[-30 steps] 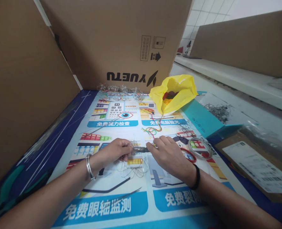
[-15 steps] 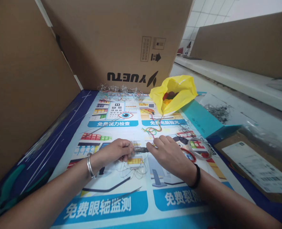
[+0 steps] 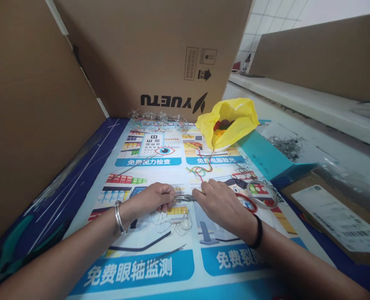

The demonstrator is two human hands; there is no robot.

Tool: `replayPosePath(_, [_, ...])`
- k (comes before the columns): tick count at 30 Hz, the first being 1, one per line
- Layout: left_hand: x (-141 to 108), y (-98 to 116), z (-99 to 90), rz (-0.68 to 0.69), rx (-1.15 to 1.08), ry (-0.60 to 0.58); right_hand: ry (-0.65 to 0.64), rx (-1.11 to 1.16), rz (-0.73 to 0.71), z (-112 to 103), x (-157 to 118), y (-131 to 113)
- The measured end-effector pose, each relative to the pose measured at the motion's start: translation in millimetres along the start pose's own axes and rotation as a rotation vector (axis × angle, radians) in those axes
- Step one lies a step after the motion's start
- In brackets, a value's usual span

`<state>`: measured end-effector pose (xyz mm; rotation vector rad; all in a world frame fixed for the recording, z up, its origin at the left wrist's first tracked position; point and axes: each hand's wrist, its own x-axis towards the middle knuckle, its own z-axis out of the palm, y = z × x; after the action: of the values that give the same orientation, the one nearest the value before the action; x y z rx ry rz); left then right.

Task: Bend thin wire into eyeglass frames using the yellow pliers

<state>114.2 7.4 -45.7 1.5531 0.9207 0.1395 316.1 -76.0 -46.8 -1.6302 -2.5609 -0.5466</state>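
My right hand (image 3: pixel 220 204), with a black band at its wrist, is closed around the handle end of slim metal pliers (image 3: pixel 186 197). The pliers point left, toward the closed fingertips of my left hand (image 3: pixel 159 197), which wears silver bangles. What those left fingers pinch is too small to make out. Thin looped wires (image 3: pixel 181 223) hang below and right of my left hand. Beyond my right hand, red, green and yellow cords (image 3: pixel 203 170) run up to a yellow bag (image 3: pixel 231 118).
Right of my right hand lie a red ring (image 3: pixel 247 203) and a clear round container (image 3: pixel 262 194). Teal-handled pliers (image 3: pixel 14 243) are at the lower left. A cardboard parcel (image 3: pixel 338 216) sits at the right; wire tangles (image 3: pixel 159 118) line the back, before a large box (image 3: pixel 159 54).
The metal pliers have shifted and turned slightly between my hands. Both hands have stayed nearly in place, and the wires below my left hand have moved a little.
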Motion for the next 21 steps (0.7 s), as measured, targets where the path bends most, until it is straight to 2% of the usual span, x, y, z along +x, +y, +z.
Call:
replayPosePath(10, [2.1, -6.3, -1.0, 0.022, 0.011, 0.009, -0.033, 0.023, 0.036, 1.7, -0.3, -3.6])
replayPosePath(21, [-1.3, 0.2, -0.1, -0.003, -0.054, 0.089, -0.107, 0.172, 0.156, 6.8, 0.6, -5.5])
